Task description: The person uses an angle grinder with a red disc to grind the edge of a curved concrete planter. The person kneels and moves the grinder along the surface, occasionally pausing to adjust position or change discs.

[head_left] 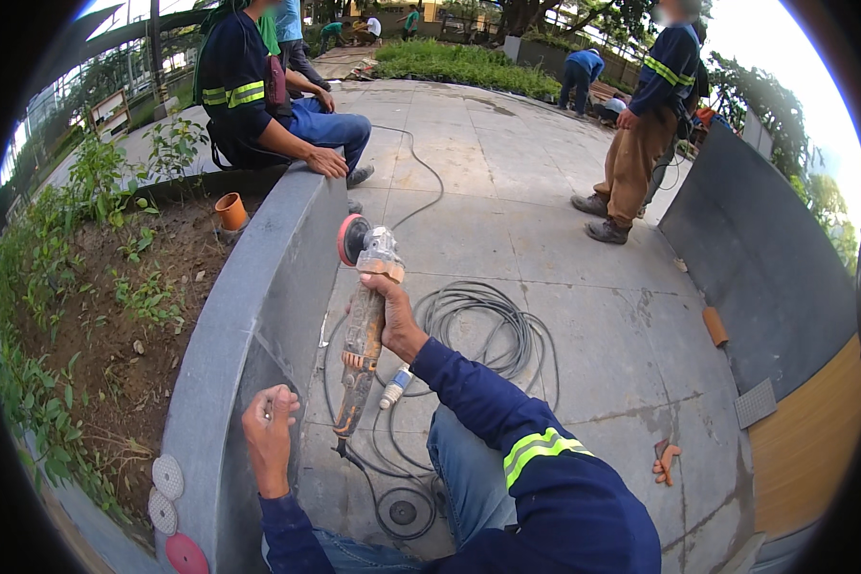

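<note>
My right hand [392,311] is wrapped round the dusty body of an angle grinder [361,335], held up beside the low grey stone wall [258,316]. A red-edged round pad [352,239] sits on its head at the upper end, turned toward the wall. From its lower end a dark cord runs down to the paving. My left hand [271,426] is raised close to the wall's inner face, with fingers curled and pinched together; whatever they may hold is too small to make out. Two pale round pads [166,476] and a pink pad [187,554] lie on the wall top.
Coiled cable [488,330] and a white-blue plug [396,386] lie on the paving, with a black disc [403,512] near my knees. A planting bed [115,316] with an orange pipe [230,210] borders the wall. One person sits on it; another stands right, near dark panels [756,258].
</note>
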`<state>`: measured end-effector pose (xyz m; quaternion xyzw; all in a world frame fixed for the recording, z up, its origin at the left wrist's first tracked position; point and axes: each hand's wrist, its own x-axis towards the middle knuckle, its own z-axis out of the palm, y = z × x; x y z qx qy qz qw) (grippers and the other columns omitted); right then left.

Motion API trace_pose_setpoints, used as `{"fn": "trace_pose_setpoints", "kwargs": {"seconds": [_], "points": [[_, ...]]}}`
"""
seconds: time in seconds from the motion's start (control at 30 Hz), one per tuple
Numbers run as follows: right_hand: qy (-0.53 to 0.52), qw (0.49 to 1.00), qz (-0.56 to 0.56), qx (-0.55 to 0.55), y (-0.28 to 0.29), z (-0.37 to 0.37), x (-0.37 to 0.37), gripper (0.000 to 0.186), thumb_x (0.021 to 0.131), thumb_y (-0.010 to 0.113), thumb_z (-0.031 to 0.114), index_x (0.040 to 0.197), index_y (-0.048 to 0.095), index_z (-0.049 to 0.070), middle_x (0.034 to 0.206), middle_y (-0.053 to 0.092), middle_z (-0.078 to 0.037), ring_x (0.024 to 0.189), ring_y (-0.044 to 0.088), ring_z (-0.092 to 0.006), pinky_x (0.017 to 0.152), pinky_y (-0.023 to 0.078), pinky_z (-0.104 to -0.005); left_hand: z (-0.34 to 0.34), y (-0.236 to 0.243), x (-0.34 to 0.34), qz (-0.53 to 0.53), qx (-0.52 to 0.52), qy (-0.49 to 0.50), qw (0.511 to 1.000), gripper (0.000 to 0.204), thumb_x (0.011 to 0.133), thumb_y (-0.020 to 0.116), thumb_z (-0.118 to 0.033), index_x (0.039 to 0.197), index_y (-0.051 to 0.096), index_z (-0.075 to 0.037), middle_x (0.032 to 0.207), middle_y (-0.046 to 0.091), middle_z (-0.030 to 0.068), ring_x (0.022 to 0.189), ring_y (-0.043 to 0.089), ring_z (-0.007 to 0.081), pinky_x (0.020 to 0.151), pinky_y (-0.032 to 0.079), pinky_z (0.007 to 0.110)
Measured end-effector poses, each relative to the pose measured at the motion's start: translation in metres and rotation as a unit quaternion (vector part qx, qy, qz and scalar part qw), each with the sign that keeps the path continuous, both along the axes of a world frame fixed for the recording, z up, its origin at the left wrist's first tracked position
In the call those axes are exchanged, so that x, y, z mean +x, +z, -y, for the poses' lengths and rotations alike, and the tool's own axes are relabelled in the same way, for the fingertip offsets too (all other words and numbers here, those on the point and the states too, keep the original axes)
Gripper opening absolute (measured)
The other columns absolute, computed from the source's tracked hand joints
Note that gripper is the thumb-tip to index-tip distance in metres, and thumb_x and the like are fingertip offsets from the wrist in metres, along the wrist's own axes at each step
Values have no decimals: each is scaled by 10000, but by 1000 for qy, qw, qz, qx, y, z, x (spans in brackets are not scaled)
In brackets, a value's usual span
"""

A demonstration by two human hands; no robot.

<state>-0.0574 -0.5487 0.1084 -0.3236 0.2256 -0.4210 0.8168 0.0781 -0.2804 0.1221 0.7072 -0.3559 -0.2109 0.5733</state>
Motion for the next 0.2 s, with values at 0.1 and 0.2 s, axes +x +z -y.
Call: {"fn": "trace_pose_setpoints", "kwargs": {"seconds": [0.1,0.2], "points": [[-2,1000,0,2,-1,0,2,468,830,800,335,1154,597,65,888,649,-107,763,715,-287,719,610,-470,-1,-2,3,-3,-1,-1,1000,535,1029,678,-501,1157,728,16,1021,756,111,932,739,192,759,582,332],[6,1000,-2,4,-2,1,2,476,828,802,338,1160,597,64,895,656,-114,766,716,-290,722,613,-471,0,0,1,-8,-2,0,1000,530,1023,683,-509,1162,733,0,1029,757,107,933,741,198,763,585,335]]}}
